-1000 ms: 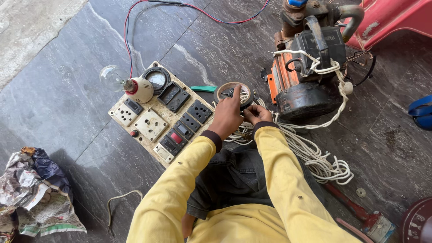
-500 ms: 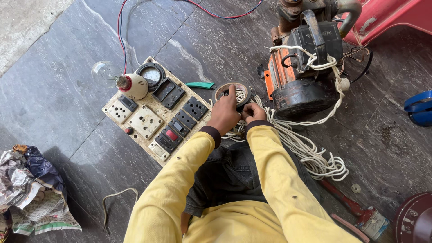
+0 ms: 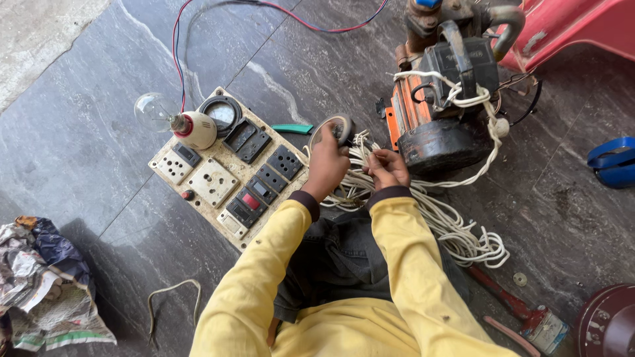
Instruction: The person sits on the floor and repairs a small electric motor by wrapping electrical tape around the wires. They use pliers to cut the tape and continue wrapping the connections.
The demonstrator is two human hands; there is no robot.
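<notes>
Squatting over a grey stone floor [image 3: 86, 139], a person in yellow sleeves works with both hands just in front of the knees. The left hand [image 3: 327, 162] is closed around a roll of tape [image 3: 336, 127], thumb and fingers curled over its rim, holding it up off the floor at the edge of the switchboard [image 3: 211, 182]; held that way, its free end can face the other hand. The right hand [image 3: 388, 168] is pressed into a pinch on the white cord [image 3: 456, 231], fingertips drawn together on a strand, though what exactly lies between them is too small to tell. The hands sit near each other, not touching, with the cord running between them.

The cord lies in a loose pile on the floor to the right of the knees, and more of it is wound over the orange-and-black motor [image 3: 440, 112], which stands just beyond the right hand. The switchboard lies flat beside the left hand, carrying sockets, switches, a round meter and a bulb [image 3: 155, 112] in a holder; red and blue wires [image 3: 198, 26] lead away from it toward the top of the view. A green-handled tool [image 3: 291, 129] lies touching the board's far edge, close to the tape. A red pipe wrench [image 3: 522, 314] lies by the right elbow, well apart from the hands. Crumpled paper [image 3: 40, 291] sits at the far left.
</notes>
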